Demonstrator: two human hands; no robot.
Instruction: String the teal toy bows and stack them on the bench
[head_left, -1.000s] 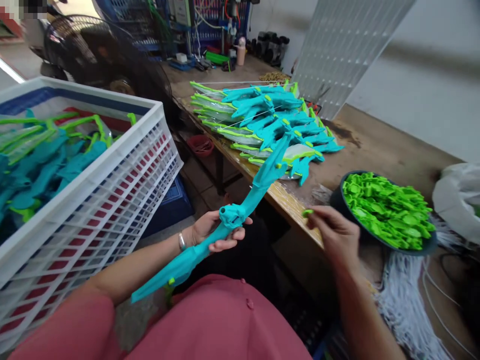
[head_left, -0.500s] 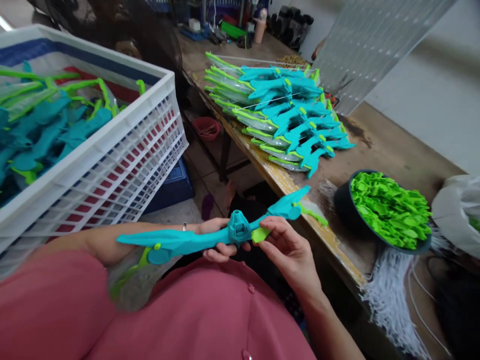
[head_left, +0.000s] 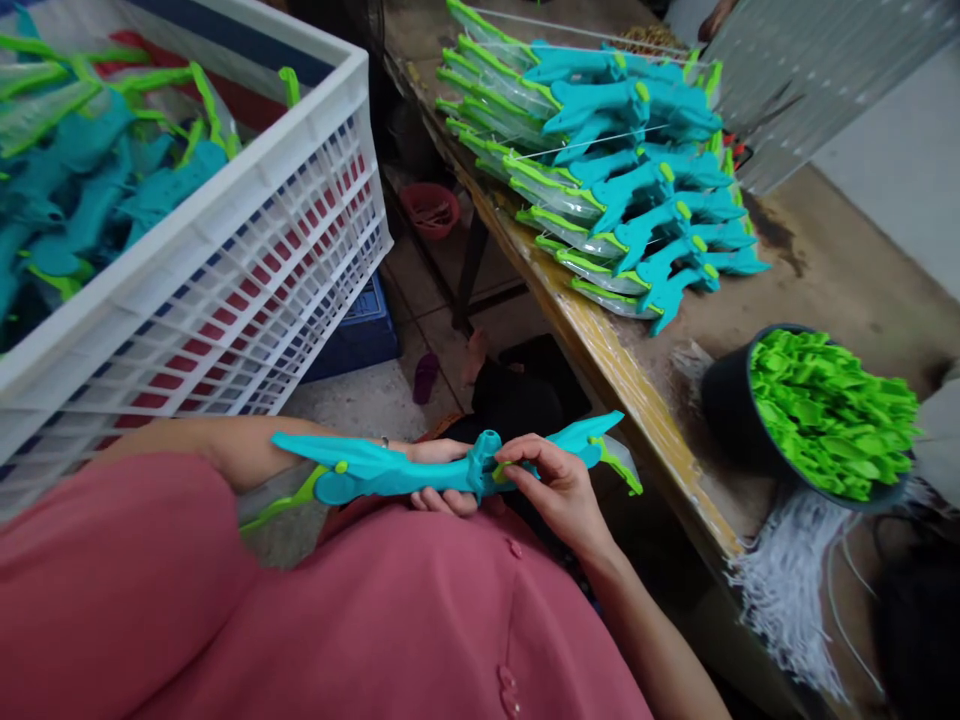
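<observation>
The blue bow lies crosswise in front of the person's waist, with the left hand wrapped around it just beside its middle knob. The right hand has its thumb and fingertips clamped on a small green piece right at that knob; whether it is seated cannot be told, as the fingers cover much of it. Green strips with clear film show at both ends of the bow, so that part looks done, and no string can be made out on it. On the tabletop, a row of bows lies overlapped, many with a green piece at the middle, so these seem further along; thin white lines cross a few. Plenty seems left: the crate holds a heap of blue-and-green bows, and the dark bowl is piled with loose green pieces. White cords hang beside it.
</observation>
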